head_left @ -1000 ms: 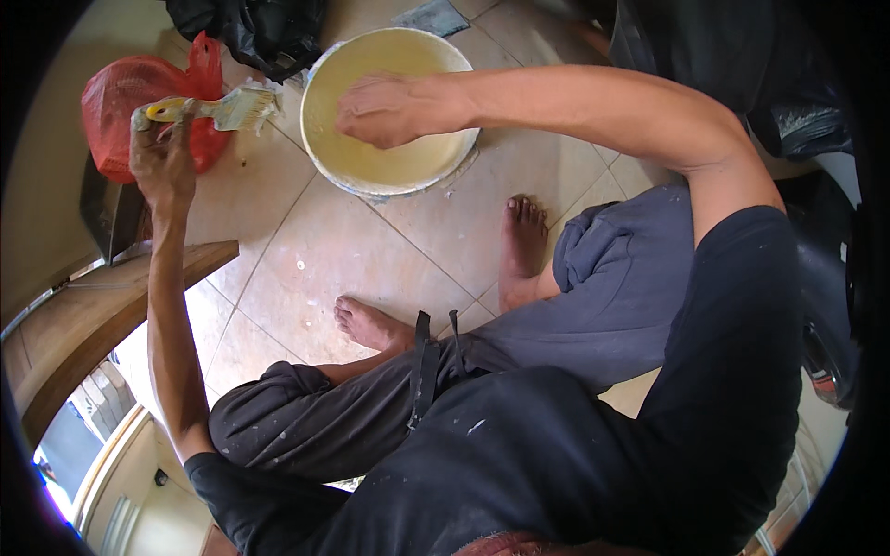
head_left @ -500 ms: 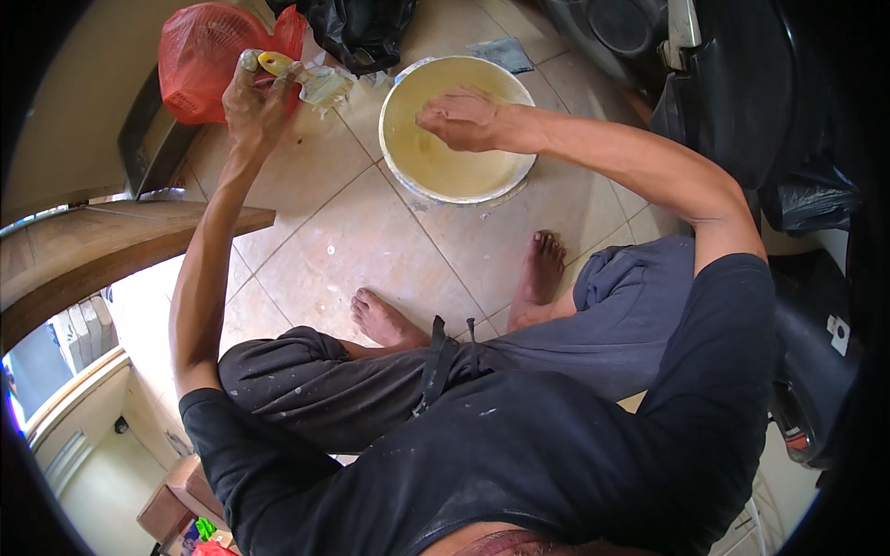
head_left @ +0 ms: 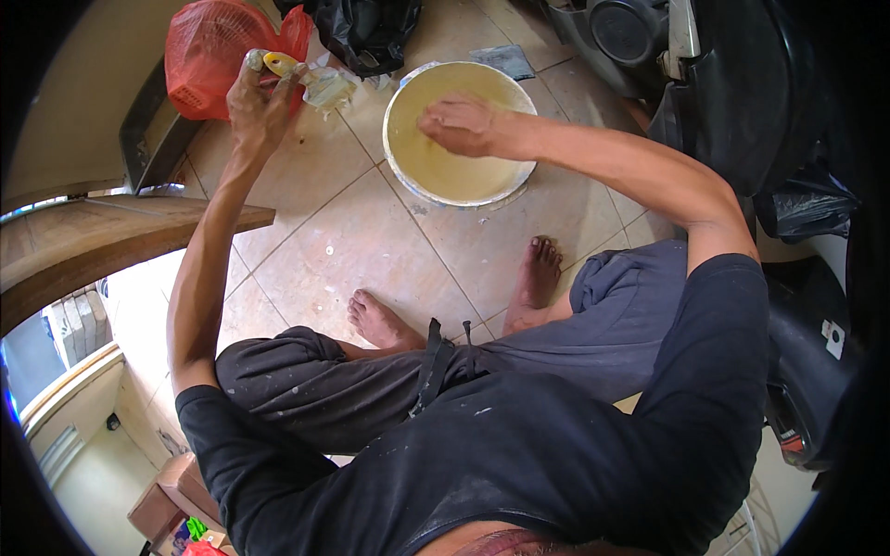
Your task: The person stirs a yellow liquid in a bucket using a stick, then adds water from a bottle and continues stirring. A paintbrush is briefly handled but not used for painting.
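My left hand (head_left: pixel 257 107), its fingertips smeared with pale paste, is closed round a paintbrush (head_left: pixel 326 89). The brush has a yellow handle end, and its head, caked in pale paint, points right over the floor. A round bucket (head_left: pixel 508 90) with a smeared white rim stands on the tiles ahead of me, its inside pale yellow. Over the bucket's opening my right hand (head_left: pixel 459 125) is curled and slightly blurred. Whatever its fingers hold, if anything, is hidden from this view.
A red plastic bag (head_left: pixel 209 60) lies behind my left hand, with a black bag (head_left: pixel 366 32) beside it. A wooden ledge (head_left: pixel 120 236) juts in from the left. Dark motorbike parts (head_left: pixel 732 102) crowd the right. A flat grey piece (head_left: pixel 502 61) lies behind the bucket.
My right hand has shifted very slightly within the bucket's opening and is more blurred. My left hand keeps its hold on the paintbrush. The whole view has shifted a little.
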The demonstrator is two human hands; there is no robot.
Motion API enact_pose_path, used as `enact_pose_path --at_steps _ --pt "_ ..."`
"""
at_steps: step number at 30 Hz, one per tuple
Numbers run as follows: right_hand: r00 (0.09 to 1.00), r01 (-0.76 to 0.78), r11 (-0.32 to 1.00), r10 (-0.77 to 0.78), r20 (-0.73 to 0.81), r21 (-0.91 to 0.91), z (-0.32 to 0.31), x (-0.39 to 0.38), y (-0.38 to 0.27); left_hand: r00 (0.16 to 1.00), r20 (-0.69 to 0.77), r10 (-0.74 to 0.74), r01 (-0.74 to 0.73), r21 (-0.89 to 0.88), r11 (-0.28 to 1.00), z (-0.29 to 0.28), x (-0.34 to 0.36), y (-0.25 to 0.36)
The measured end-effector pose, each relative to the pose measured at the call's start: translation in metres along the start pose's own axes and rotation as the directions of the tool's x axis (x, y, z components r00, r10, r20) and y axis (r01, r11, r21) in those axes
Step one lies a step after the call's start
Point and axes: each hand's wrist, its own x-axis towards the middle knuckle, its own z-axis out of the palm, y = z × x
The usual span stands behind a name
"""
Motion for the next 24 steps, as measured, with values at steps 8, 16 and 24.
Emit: enact_pose_path --at_steps 8,16,24 --pt "0.791 -0.1 0.995 0.092 0.605 -0.02 -0.048 0.012 -0.027 0.999 -0.001 -0.038 0.038 -0.007 0.999 -0.008 -0.007 -0.003" --pt "0.978 -0.044 0.995 0.062 -0.199 0.093 -0.014 -0.001 0.002 1.0 0.0 -0.031 0.031 0.036 0.999 -0.002 0.0 0.005" --pt "0.862 -0.114 0.993 0.079 0.501 0.039 -0.027 0.003 -0.021 1.0 -0.007 -0.004 0.005 0.068 0.998 -0.008 -0.006 0.002"
